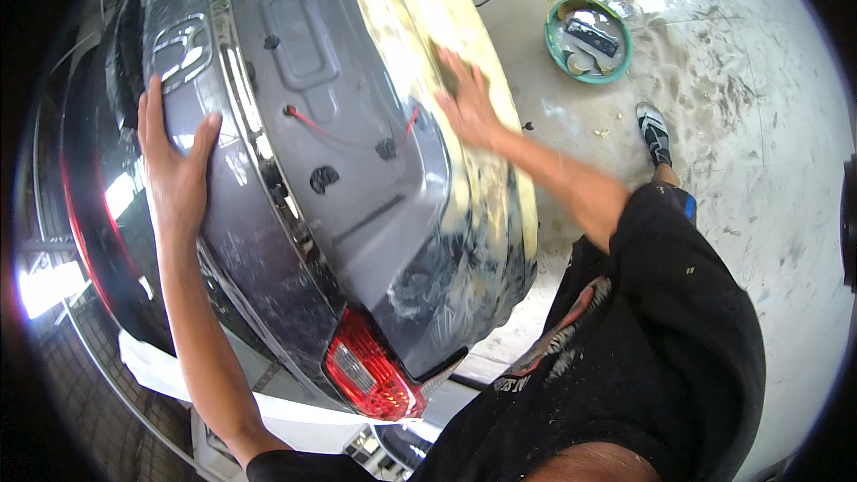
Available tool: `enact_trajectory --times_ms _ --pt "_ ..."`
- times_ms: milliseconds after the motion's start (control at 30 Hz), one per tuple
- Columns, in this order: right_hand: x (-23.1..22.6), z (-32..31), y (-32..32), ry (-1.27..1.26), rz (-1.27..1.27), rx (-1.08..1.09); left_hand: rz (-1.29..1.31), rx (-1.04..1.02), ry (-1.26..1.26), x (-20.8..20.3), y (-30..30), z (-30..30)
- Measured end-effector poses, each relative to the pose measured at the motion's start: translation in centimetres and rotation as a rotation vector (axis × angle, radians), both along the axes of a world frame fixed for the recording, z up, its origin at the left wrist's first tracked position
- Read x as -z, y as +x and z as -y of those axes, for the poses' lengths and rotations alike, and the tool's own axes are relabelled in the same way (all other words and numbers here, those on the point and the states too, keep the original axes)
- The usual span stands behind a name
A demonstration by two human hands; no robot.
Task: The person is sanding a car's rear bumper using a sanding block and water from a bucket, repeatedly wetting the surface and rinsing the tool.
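Note:
My left hand (176, 174) rests on the dark grey trunk lid (237, 259) of a car, thumb and fingers spread, beside the chrome trim strip (259, 138). My right hand (470, 107) lies with fingers stretched out on the rear bumper (500, 178), which is coated in patchy pale yellow filler. Slight blur covers that hand, and whether anything thin is under its palm is hidden. Between both hands is a grey recessed panel (375, 196) with dark holes and a red wire (317, 127). A red tail light (370, 370) sits at the near corner of the car.
On the floor at the far right stands a green basin (628, 58) holding liquid, a dark block (592, 37) and scraps. My sandaled foot (654, 132) is on the stained, wet-looking concrete floor (714, 170). The car's dark rear window (120, 187) lies beyond my left hand.

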State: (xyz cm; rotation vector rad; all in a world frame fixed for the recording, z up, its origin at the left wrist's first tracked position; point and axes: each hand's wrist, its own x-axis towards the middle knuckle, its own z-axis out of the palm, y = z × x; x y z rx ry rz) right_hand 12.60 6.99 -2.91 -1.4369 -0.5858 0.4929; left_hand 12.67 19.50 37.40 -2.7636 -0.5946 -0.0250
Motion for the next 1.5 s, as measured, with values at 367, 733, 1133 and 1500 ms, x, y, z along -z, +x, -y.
enact_trajectory --times_ms 367,733,1133,1500 --pt "-3.9 10.5 -17.4 -0.008 -0.162 0.047 0.003 0.034 0.012 0.1 1.2 -2.1" --pt "-6.9 13.0 -28.4 -0.001 0.097 0.032 0.0 0.069 -0.072 -0.4 1.1 -3.2" --pt "-2.8 8.9 -16.5 -0.014 -0.051 0.216 -0.01 0.107 -0.045 -0.5 1.1 -3.4" --pt "1.4 5.8 -9.1 0.03 0.134 0.008 -0.014 0.022 0.023 -0.4 -1.0 -1.5"
